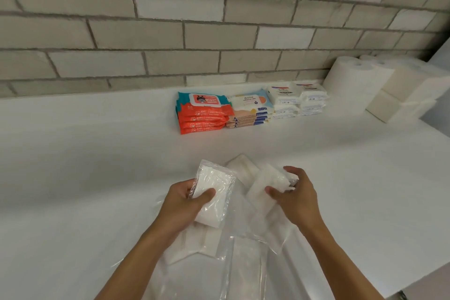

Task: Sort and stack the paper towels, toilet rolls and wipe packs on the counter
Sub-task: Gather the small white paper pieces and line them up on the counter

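Observation:
My left hand (187,200) grips a clear-wrapped white tissue pack (214,185) held above the counter. My right hand (292,195) grips a second clear-wrapped white pack (267,185), tilted beside the first. A third white pack (243,165) lies on the counter just behind them. Against the wall stand a stack of orange wipe packs (204,114), a stack of pale peach wipe packs (250,111) and two stacks of small white packs (297,100). Paper towel rolls (350,80) stand at the far right.
Loose clear plastic wrapping (243,258) lies spread on the white counter (85,153) under my forearms. Folded white paper towel stacks (409,90) sit beside the rolls at the right. A grey brick wall (194,31) backs the counter. The counter's front right edge (423,275) drops away.

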{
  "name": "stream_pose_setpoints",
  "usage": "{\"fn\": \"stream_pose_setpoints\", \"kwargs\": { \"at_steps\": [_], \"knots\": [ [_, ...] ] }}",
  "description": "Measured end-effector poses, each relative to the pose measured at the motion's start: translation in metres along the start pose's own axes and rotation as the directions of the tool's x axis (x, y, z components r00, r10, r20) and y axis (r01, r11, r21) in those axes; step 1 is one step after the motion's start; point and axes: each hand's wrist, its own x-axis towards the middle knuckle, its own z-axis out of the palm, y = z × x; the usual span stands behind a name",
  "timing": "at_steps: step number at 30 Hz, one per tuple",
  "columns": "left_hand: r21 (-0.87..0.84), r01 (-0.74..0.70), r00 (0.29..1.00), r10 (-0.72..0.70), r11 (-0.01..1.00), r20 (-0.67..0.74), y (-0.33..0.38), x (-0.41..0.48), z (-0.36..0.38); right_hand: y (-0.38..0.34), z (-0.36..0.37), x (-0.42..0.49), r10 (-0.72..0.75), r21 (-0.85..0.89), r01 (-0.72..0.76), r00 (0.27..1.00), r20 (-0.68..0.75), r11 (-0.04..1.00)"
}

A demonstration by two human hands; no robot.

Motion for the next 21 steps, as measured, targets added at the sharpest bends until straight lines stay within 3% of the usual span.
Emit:
{"fn": "stream_pose_setpoints", "kwargs": {
  "at_steps": [4,7,14,18,21],
  "knots": [
    [-0.032,-0.023,0.995,0.02,0.999,-0.097,0.002,0.006,-0.023,-0.029,0.006,0.003,-0.048,0.195,0.034,0.997,0.065,0.98],
    [-0.052,-0.041,0.979,0.029,0.998,-0.203,0.005,0.012,-0.048,-0.059,0.024,0.006,-0.118,0.248,0.083,0.984,0.132,0.965],
    [0.054,-0.066,0.905,0.083,0.996,-0.417,0.019,0.04,-0.111,-0.129,0.106,0.022,-0.309,0.055,0.305,0.923,0.231,0.951],
    [0.145,-0.011,0.858,0.083,0.989,-0.506,0.029,0.078,-0.151,-0.169,0.157,0.04,-0.37,0.029,0.379,0.88,0.296,0.925],
    [0.194,0.02,0.841,0.088,0.981,-0.533,0.036,0.109,-0.176,-0.186,0.197,0.06,-0.401,-0.087,0.449,0.858,0.321,0.889]
  ]
}}
